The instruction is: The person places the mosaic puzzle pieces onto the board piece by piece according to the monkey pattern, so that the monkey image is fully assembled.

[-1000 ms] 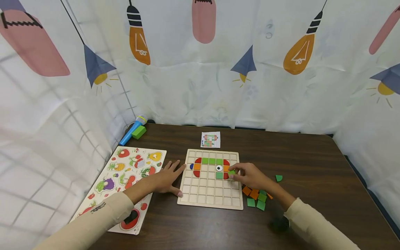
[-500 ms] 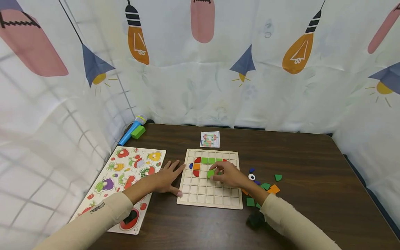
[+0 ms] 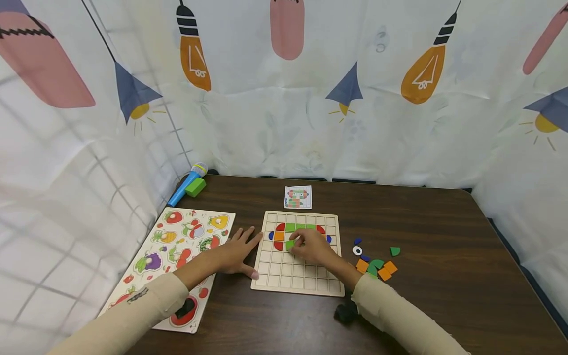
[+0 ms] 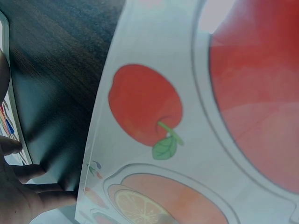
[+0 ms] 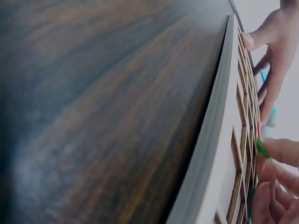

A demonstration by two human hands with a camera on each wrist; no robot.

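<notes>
A wooden grid board (image 3: 297, 282) lies on the dark table, with red, green, orange and blue tiles set in its upper rows. My right hand (image 3: 314, 246) pinches a green square tile (image 3: 290, 245) between thumb and fingertips, low over the board beside the red and orange tiles (image 3: 279, 236). The right wrist view shows this green tile (image 5: 262, 148) tilted at the fingertips. My left hand (image 3: 237, 254) lies with fingers spread, its thumb on the board's left edge. Part of the tile pattern is hidden behind the right hand.
Right of the board lie loose orange tiles (image 3: 385, 270), green pieces, blue pieces and a white ring-shaped tile (image 3: 357, 251). A pattern card (image 3: 298, 197) lies behind the board. A fruit puzzle board (image 3: 177, 256) is under the left forearm; a toy microphone (image 3: 186, 186) and green block (image 3: 195, 187) stand behind.
My right hand has moved left across the board with the green tile, from its right side to near the red and orange tiles. The left hand has stayed in place.
</notes>
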